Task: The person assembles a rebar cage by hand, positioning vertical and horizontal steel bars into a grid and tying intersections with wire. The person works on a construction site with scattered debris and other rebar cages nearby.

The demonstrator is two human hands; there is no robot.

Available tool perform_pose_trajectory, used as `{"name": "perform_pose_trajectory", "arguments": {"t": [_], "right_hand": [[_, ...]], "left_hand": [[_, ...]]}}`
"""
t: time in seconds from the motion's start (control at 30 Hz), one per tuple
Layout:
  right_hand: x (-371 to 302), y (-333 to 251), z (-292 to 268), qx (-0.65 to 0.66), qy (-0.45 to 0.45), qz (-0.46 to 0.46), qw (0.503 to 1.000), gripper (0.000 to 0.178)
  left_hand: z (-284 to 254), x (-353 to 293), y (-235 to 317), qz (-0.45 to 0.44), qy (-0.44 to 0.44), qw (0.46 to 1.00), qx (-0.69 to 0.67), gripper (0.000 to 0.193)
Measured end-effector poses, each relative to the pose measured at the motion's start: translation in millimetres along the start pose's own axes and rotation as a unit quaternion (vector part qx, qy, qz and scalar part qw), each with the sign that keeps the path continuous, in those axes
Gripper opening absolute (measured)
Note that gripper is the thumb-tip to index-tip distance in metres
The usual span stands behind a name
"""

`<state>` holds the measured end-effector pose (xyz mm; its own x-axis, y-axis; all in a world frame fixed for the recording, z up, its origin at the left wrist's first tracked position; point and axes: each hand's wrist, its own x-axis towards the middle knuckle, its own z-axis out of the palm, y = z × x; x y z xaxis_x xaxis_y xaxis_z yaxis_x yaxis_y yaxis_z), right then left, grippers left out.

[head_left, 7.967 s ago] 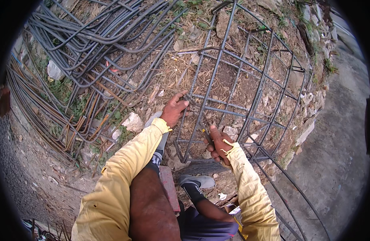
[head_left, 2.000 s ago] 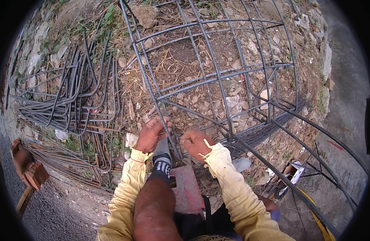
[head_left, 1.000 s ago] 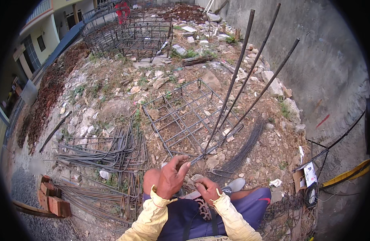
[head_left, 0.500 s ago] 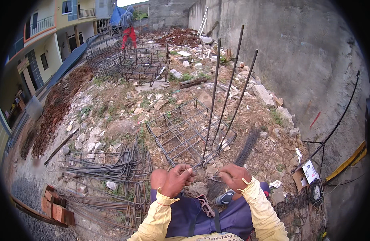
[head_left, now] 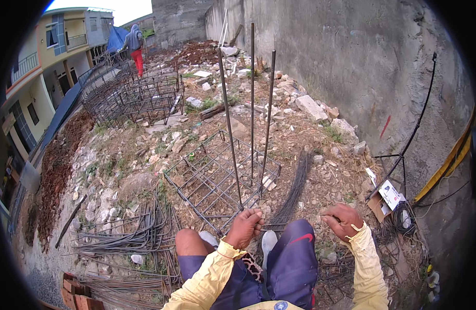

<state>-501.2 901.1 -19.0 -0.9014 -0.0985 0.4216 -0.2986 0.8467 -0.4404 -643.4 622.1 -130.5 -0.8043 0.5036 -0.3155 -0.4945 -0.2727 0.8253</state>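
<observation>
A flat square rebar cage [head_left: 196, 211] lies on the ground in front of my knees. Three upright rebar rods [head_left: 252, 103] stand at its near right side. My left hand [head_left: 244, 228] is closed close to the cage's near corner, fingers bent together; whatever they pinch is too small to make out. Farther right, over the rubble and apart from the cage, my right hand [head_left: 343, 221] is closed too, thumb against fingers, its contents hidden. A bundle of thin dark wires [head_left: 298, 188] lies on the ground between the hands, beyond my knee.
Bent steel rods [head_left: 139, 230] are heaped at left, with red bricks [head_left: 75, 295] nearer me. An open cardboard box [head_left: 382, 201] and coiled black cable [head_left: 405, 217] sit by the concrete wall [head_left: 346, 57]. Bigger rebar cages [head_left: 155, 101] and a person in red trousers [head_left: 137, 59] are farther off.
My hands have moved apart, the right one going right, away from the cage. The view has shifted right. The far person has turned and stands more upright.
</observation>
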Motion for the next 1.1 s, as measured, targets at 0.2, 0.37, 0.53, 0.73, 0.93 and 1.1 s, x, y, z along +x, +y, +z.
{"name": "perform_pose_trajectory", "arguments": {"t": [0.2,0.37,0.53,0.73,0.93,1.1], "right_hand": [[-18.4,52.4,22.2,-0.067,-0.106,-0.017,0.992,0.037],[-67.5,137.6,105.3,-0.073,-0.175,0.212,0.959,0.052],[-145.2,202.0,187.1,0.160,-0.267,0.371,0.875,0.048],[-121.8,206.5,283.0,0.375,-0.304,0.421,0.768,0.052],[-56.4,227.3,377.7,0.331,-0.232,0.384,0.830,0.034],[-15.1,223.4,404.6,0.342,-0.247,0.374,0.826,0.031]], "left_hand": [[14.0,86.2,9.4,0.069,0.031,0.985,0.154,0.016],[26.2,159.4,-39.9,0.075,0.065,0.977,0.191,0.016],[-4.9,193.9,-128.2,-0.140,0.078,0.983,0.092,0.019],[-63.4,192.1,-224.1,-0.265,-0.005,0.946,0.187,0.017],[-98.1,227.1,-245.9,-0.326,0.078,0.938,0.084,0.018],[-145.8,243.6,-237.8,-0.408,0.139,0.902,0.005,0.013]]}}
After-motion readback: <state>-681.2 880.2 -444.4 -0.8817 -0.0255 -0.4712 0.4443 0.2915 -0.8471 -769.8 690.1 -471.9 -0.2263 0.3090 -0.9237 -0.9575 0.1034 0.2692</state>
